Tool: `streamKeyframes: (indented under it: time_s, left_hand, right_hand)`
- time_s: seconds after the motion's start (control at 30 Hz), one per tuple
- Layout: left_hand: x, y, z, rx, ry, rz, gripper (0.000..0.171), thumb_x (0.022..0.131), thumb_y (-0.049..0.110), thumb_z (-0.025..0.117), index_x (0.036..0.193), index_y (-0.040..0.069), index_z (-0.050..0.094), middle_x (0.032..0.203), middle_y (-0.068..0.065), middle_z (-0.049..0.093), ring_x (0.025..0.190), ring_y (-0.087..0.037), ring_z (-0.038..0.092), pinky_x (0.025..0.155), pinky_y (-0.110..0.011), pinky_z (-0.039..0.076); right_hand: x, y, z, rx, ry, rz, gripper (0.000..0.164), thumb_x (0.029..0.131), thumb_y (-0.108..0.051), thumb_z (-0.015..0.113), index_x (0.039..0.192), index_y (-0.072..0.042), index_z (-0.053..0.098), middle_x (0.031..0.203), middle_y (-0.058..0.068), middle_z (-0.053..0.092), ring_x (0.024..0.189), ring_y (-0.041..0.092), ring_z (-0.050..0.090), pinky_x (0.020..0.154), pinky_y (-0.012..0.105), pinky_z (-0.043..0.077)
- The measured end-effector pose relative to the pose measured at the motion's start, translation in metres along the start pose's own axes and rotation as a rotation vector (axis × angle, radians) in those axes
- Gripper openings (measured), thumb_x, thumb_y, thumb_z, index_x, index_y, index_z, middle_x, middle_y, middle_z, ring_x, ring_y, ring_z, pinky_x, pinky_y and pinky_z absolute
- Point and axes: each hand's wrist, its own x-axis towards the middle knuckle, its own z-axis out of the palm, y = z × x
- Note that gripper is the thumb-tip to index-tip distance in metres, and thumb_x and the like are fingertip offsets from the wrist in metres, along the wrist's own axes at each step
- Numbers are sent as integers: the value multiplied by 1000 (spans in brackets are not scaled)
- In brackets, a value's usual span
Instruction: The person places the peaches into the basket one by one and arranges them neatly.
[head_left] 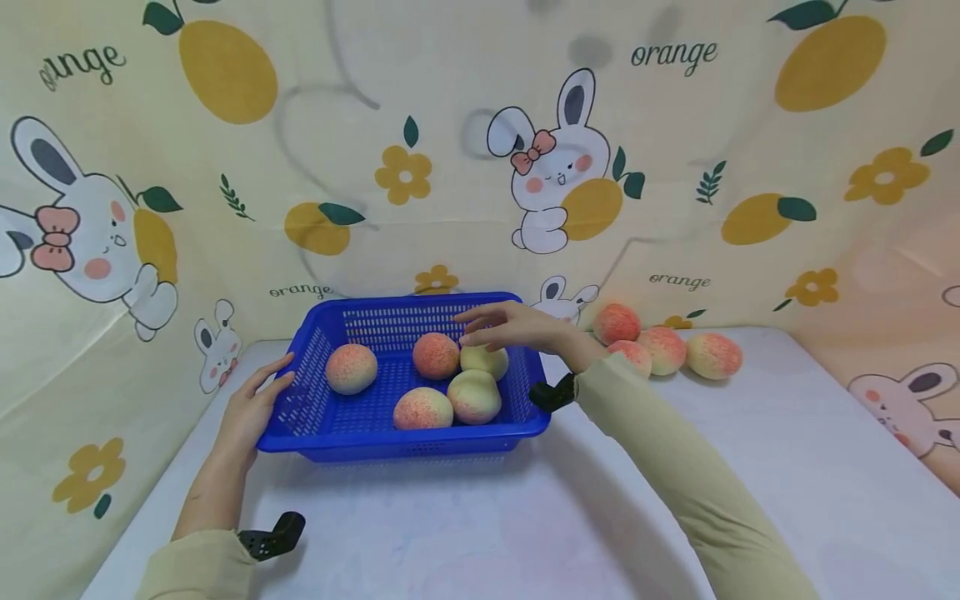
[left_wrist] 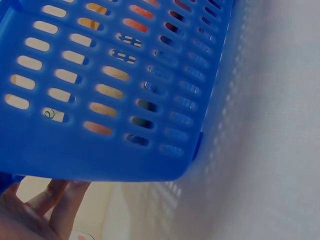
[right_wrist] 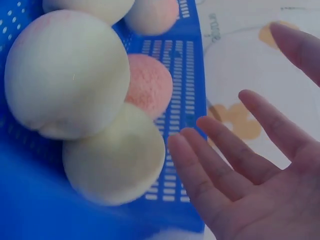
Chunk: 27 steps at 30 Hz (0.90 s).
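Note:
A blue plastic basket (head_left: pixel 420 450) with slotted walls stands on the table and holds several peaches, some red and some pale. Against its left side lies my left hand (head_left: pixel 243 417), with nearly straight fingers touching the rim; the thumb is hidden in the head view. My right hand (head_left: pixel 510 325) hovers above the basket's right part, palm down. Its fingers are spread and hold nothing in the right wrist view. Just below them sits a pale peach (head_left: pixel 487 361), next to another pale peach (head_left: pixel 474 397) and a red peach (head_left: pixel 436 356).
Several peaches lie on the table right of the basket, among them a yellow-red peach (head_left: pixel 715 356) and a red peach (head_left: pixel 617 322). A cloth (head_left: pixel 450 67) printed with rabbits and oranges hangs behind the white table (head_left: pixel 420 533).

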Motion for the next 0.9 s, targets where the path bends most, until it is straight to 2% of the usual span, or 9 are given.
streamKeyframes:
  time_s: [0.33,0.6,0.77,0.9]
  left_hand:
    - [0,-1,0,9,-8,-1,59,98,50,43,150,27,31,161,-14,10,142,-48,20,110,-62,22]
    - [-1,0,0,-2,-17,-2,59,98,49,42,151,26,29,161,-15,11,141,-48,23,109,-62,25]
    - [-1,0,-1,-6,-22,-6,59,98,49,42,151,27,29,160,-16,12,140,-48,23,109,-62,25]
    - [-1,1,-1,-12,-24,-13,59,98,50,42,151,27,29,160,-16,12,140,-49,23,108,-62,26]
  right_hand:
    - [-20,8,-17,28,81,5,52,93,-27,60,140,-7,48,143,18,47,126,29,51,102,46,44]
    - [-33,22,-26,24,163,31,51,92,-36,62,136,-12,52,138,12,53,126,36,51,100,43,46]
    - [-41,30,-34,46,189,27,46,93,-34,60,133,-13,53,137,12,54,124,32,53,102,45,45]
    - [-48,36,-39,15,223,42,52,93,-37,60,136,-11,50,136,11,55,121,28,56,100,44,46]
